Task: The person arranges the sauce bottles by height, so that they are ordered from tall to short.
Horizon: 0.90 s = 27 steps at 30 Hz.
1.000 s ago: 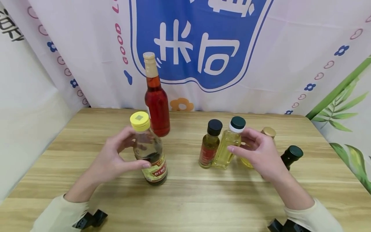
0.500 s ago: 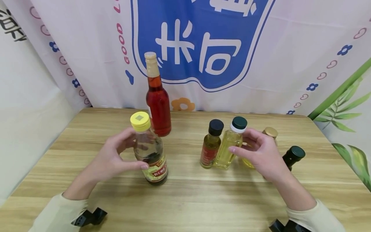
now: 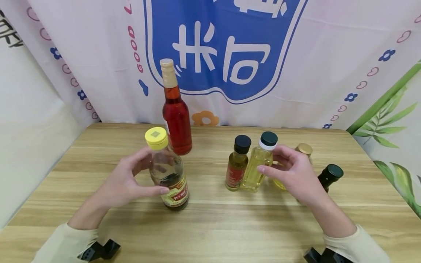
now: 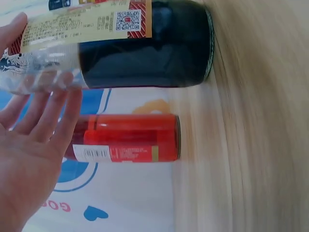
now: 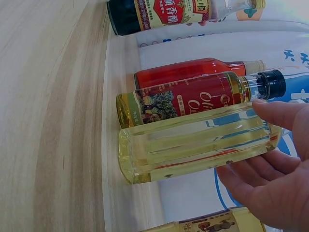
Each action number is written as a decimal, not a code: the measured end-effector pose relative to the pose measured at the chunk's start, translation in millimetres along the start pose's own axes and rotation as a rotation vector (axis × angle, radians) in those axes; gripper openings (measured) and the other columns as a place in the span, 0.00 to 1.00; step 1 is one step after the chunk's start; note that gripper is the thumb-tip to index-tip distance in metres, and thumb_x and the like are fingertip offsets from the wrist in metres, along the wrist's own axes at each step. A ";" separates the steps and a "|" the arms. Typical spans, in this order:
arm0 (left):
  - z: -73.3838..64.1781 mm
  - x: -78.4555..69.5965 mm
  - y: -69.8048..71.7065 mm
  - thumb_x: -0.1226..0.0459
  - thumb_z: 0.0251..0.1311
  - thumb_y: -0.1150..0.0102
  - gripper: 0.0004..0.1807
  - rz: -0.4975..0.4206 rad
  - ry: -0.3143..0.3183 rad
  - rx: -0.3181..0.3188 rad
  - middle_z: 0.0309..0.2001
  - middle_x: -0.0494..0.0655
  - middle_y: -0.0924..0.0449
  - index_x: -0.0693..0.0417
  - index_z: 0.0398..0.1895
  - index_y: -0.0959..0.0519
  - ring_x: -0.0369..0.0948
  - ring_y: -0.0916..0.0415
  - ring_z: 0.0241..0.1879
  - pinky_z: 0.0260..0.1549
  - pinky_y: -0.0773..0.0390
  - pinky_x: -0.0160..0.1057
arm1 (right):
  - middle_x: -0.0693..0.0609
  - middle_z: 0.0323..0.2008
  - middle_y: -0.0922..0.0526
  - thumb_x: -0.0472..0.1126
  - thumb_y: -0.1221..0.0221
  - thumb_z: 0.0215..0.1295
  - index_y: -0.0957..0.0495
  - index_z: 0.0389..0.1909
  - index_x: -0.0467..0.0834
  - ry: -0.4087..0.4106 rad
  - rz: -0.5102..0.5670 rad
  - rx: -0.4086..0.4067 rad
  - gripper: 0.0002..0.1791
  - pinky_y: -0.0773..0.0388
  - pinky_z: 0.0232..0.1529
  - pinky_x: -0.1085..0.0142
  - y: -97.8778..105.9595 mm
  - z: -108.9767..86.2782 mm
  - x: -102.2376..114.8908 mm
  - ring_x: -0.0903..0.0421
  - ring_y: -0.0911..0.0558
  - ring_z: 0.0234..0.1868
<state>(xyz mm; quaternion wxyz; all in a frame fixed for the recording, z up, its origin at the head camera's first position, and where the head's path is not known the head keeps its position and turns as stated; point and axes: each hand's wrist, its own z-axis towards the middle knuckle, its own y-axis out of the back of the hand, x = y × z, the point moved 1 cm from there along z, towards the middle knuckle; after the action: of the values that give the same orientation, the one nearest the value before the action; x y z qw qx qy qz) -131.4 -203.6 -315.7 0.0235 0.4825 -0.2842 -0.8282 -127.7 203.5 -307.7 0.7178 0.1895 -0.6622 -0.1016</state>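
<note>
My left hand (image 3: 123,179) holds a vinegar bottle (image 3: 175,193) with a yellow cap, thumb on the near side and fingers behind the glass. In the left wrist view the dark vinegar fills the lower part of the bottle (image 4: 145,63), which is upright on the table. My right hand (image 3: 296,175) holds a clear bottle of pale yellow oil (image 3: 254,170) with a dark green cap, between thumb and fingers. Close beside it is a smaller olive oil bottle (image 3: 235,173) with a black cap; its red label shows in the right wrist view.
A tall bottle of red liquid (image 3: 177,124) stands behind the vinegar. Beyond my right hand are a gold-capped bottle (image 3: 304,148) and a dark bottle with a green cap (image 3: 330,176), both partly hidden. A printed curtain (image 3: 296,98) hangs at the wooden table's (image 3: 210,230) back edge.
</note>
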 end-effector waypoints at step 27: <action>28.8 -28.4 -25.0 0.67 0.44 0.13 0.37 0.102 0.095 -0.229 0.52 0.42 0.14 0.51 0.61 0.19 0.34 0.18 0.49 0.48 0.16 0.26 | 0.46 0.60 0.17 0.44 0.26 0.66 0.21 0.65 0.45 0.003 -0.002 0.010 0.28 0.16 0.59 0.73 -0.3 2.6 0.9 0.47 0.15 0.62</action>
<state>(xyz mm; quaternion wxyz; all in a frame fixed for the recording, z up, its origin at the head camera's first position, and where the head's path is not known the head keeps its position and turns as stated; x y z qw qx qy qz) -133.8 -160.9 -294.9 0.1340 0.5001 -0.2104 -0.8293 -130.2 202.5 -306.9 0.7178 0.1940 -0.6614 -0.0988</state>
